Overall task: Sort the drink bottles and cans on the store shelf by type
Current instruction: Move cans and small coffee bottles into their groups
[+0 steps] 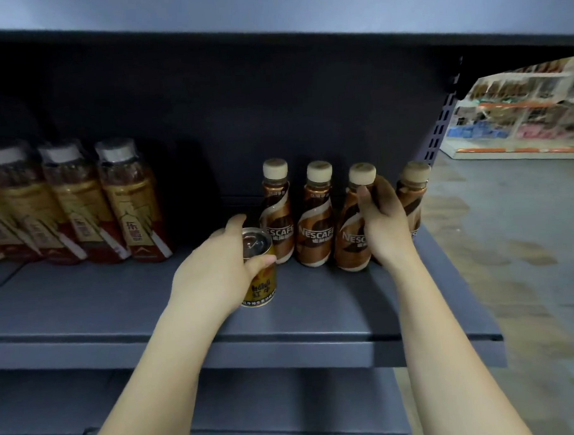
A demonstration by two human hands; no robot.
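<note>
Grey store shelf. Tea bottles grouped far left; four Nescafé bottles in a row, centre-right. Right hand: fingers wrapped round third Nescafé bottle, slightly tilted. Left hand: fingers closed round upright Red Bull can, just before first Nescafé.

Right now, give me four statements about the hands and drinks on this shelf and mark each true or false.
1. The left hand grips a gold can. True.
2. Six Nescafe bottles stand in the row. False: four show.
3. The right hand holds the third Nescafe bottle from the left. True.
4. The tea bottles stand right of the coffee. False: they stand at the left.
</note>
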